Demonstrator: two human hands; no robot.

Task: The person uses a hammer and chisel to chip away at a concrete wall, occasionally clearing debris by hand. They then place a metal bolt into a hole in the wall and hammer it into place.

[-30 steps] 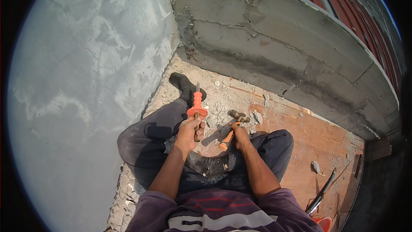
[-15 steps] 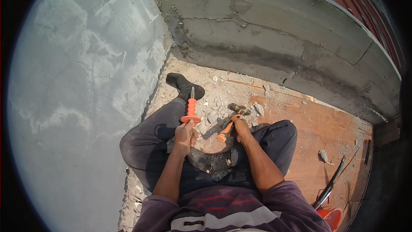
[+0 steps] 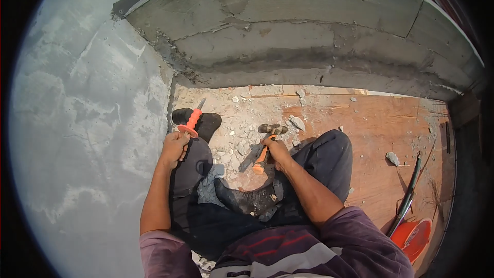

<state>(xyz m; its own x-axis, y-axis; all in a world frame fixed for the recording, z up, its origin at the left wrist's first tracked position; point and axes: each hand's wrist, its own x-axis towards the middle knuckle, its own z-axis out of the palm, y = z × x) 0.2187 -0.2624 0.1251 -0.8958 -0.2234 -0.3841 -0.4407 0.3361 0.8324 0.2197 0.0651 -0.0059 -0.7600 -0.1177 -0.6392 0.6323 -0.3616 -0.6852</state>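
A chisel (image 3: 193, 119) with an orange ribbed grip and a round hand guard is held in my left hand (image 3: 175, 148), closed just below the guard. Its metal tip points up and slightly right, over my dark-shod left foot (image 3: 210, 123). My right hand (image 3: 277, 151) is wrapped round the orange-and-black handle of a hammer (image 3: 261, 160). The hammer's dusty head (image 3: 272, 129) lies beyond the fingers, over broken rubble (image 3: 241, 146) between my legs.
A grey plastered wall (image 3: 92, 139) rises close on the left, and a low block wall (image 3: 288, 41) runs across the front. Reddish-brown boarding (image 3: 370, 134) covers the floor at right. There, a loose concrete chunk (image 3: 392, 158), a dark rod (image 3: 409, 195) and an orange-red container (image 3: 413, 239) lie.
My left hand has moved left with the chisel, which now tilts to the right, nearer the grey wall. My right hand keeps hold of the hammer. The view has shifted somewhat.
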